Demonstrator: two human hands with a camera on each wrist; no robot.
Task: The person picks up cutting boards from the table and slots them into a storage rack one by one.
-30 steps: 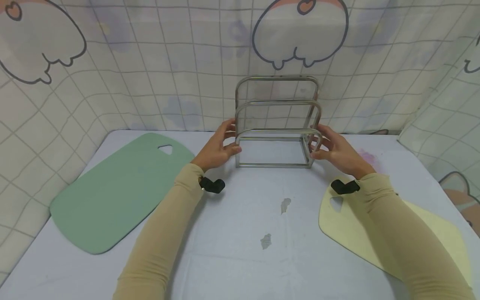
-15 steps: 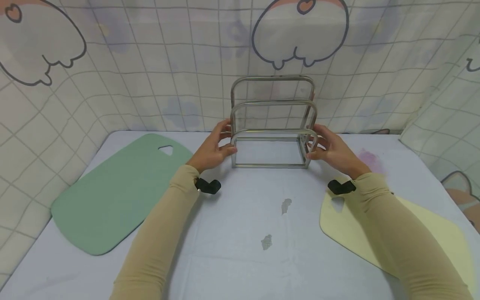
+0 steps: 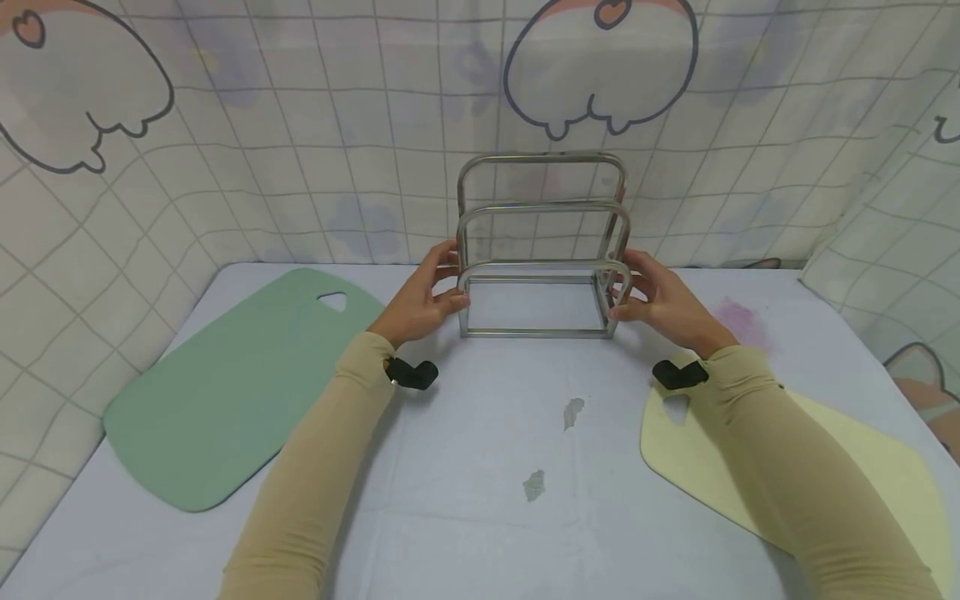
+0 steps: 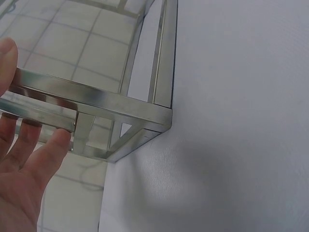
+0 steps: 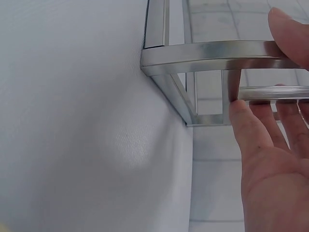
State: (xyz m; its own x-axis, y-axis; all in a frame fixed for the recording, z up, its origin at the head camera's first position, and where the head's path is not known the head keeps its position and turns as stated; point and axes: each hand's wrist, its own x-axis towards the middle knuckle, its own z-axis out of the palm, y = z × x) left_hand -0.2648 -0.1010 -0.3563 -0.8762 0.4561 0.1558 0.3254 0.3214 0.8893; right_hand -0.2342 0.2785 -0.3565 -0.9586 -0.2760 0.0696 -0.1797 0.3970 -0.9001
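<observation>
A silver metal rack with three upright arches stands at the back of the table. My left hand holds its left side, thumb on the front upright and fingers farther back. In the left wrist view, the fingertips touch the bars of the rack from its outer side. On the opposite side, my right hand grips the rack in the same way. The right wrist view shows the thumb at the front bar and the fingers behind it. The rack's base sits on the tabletop.
A green cutting board lies flat on the left of the white-covered table. At the right, a pale yellow cutting board lies partly under my right forearm. A grid-patterned cloth hangs behind the rack.
The rack has shifted a little to the left along the table, with both hands moving along on its sides. The two boards lie where they were.
</observation>
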